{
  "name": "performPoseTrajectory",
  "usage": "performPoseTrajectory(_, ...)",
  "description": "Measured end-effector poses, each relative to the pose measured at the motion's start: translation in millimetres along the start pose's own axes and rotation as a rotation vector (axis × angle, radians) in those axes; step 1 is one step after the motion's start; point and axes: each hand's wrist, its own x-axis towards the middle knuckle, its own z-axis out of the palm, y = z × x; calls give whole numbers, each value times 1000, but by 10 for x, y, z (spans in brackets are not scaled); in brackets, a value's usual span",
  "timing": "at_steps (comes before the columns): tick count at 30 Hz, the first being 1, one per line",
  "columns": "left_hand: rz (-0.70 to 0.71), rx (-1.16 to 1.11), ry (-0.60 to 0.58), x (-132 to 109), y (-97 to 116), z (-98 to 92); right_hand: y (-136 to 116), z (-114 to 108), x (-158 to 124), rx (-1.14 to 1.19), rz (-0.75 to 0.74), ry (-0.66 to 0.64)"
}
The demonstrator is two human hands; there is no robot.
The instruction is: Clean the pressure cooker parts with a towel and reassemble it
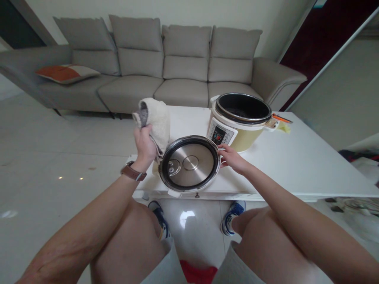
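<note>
My left hand [146,146] is closed on a bunched cream towel [158,120], with a grey patch showing at its top. The towel's lower end hangs by the left rim of a round pressure cooker lid [195,173]. My right hand [231,157] grips that lid at its right edge, thumb on top. The lid's steel inner face, with a dark sealing ring and a small valve at left, is turned up toward me. Behind the lid, to the right, stands the open electric pressure cooker [244,132], its dark inner pot showing and its button panel facing me.
Both objects are at a white table [299,161] with a small drawer knob on its front. An orange-handled tool [281,118] and a yellow cloth [284,127] lie right of the cooker. A grey sofa [183,88] runs along the wall behind.
</note>
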Motion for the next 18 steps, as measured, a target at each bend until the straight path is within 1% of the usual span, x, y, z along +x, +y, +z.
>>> performPoseTrajectory(1,12,13,6,-57,37,43,-4,3,1,7,3,3)
performPoseTrajectory(2,31,34,-29,-121,73,101,-9,7,1,14,6,4)
performPoseTrajectory(4,72,55,-182,-252,131,240,-20,13,-2,22,15,7)
performPoseTrajectory(5,68,64,-252,-310,149,309,-26,15,-4,24,22,8)
performPoseTrajectory(9,34,151,-450,-469,144,509,-33,17,-13,31,38,10)
performPoseTrajectory(11,48,213,-554,-521,117,563,-27,17,-16,38,31,4)
performPoseTrajectory(15,123,279,-840,-635,91,627,-20,20,-21,45,32,-1)
performPoseTrajectory(18,165,343,-977,-711,127,636,-21,20,-26,45,33,-11)
